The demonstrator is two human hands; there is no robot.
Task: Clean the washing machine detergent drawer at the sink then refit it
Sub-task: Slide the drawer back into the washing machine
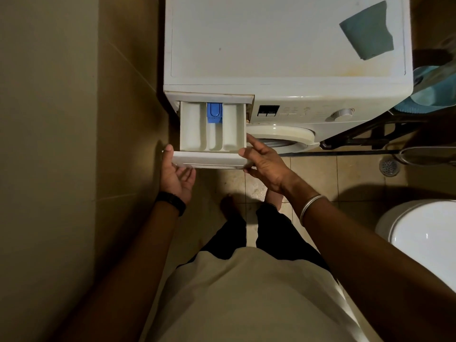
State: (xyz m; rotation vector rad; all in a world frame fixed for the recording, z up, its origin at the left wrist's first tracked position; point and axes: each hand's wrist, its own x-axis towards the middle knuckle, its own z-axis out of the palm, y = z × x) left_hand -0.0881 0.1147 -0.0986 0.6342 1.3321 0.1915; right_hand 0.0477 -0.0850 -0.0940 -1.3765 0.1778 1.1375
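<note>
Head view, near to far. At 6 o'clock, pale shirt [246,297] and dark trousers [276,233] above tiled floor [345,176]. At 4 o'clock, white toilet lid [424,240]. Left hand [175,176], black band [172,202] at the wrist, palm up at the left end of the drawer front, thumb against that corner, fingers loosely curled beneath the front edge; grip partly open, cupping rather than closing. Right hand [262,162], metal bangle [311,206] on the forearm, at the right front corner: thumb on the top edge, forefinger extended along the right side wall, other fingers under the front; grip pinching that corner. Detergent drawer [212,134] at centre, pulled most of the way out of its slot, rear end inside the machine; three compartments, blue insert [214,112] at the rear of the middle one. Washing machine [283,53] toward 12 o'clock, control dial [341,113] at 2 o'clock of the drawer, folded teal cloth [367,30] on the far right of the lid. Floor drain [389,166] at 3 o'clock.
</note>
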